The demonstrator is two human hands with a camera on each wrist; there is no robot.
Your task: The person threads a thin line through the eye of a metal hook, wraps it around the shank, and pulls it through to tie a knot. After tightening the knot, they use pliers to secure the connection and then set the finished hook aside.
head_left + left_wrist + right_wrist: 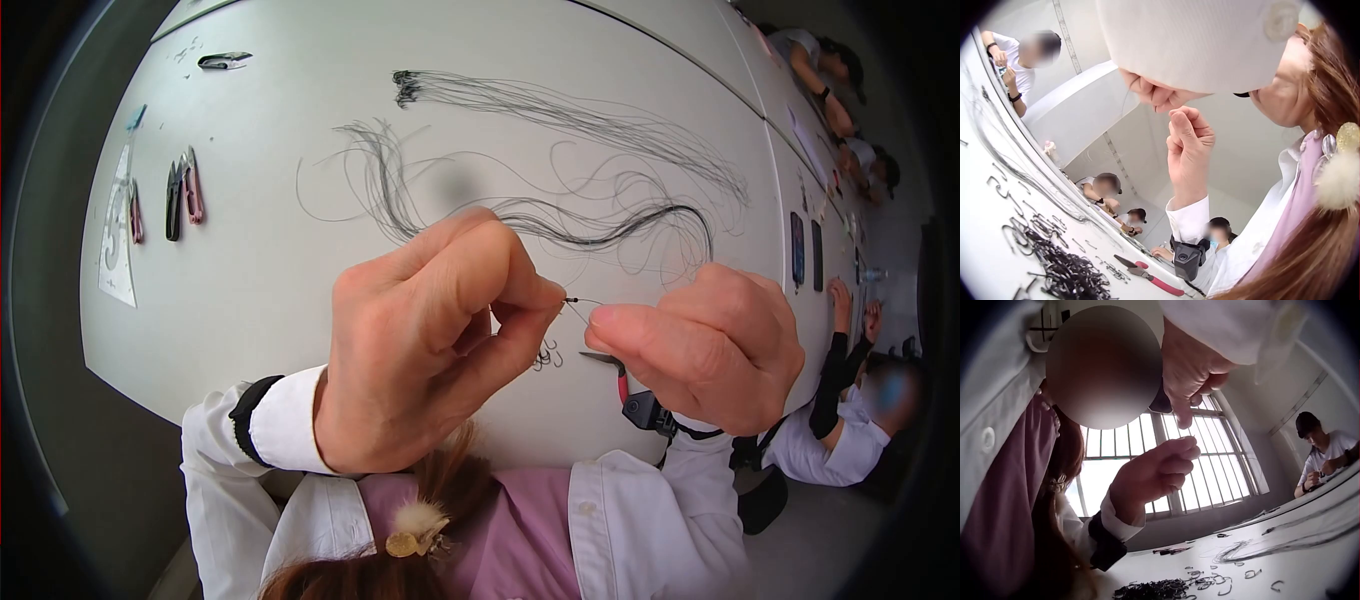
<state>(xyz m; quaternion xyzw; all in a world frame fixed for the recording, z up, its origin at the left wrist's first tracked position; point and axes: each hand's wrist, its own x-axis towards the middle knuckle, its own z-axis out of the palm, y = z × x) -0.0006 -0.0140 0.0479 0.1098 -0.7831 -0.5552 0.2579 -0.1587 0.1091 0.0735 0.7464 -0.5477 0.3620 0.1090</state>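
In the head view my left hand pinches a small dark fish hook between thumb and forefinger. Only the hook's shank end sticks out; the rest is hidden by the fingertips. From that end a thin fishing line loops across to my right hand, whose thumb and forefinger pinch it. Both hands are raised over the white table, fingertips close together. Below them lies a heap of loose black hooks, seen best in the left wrist view. Beside it rest red-handled cutters.
A wavy bundle of loose line and a straighter bundle with dark hooks at one end lie beyond the hands. Snips, more cutters and a clear set square lie at left. Other people sit along the table at right.
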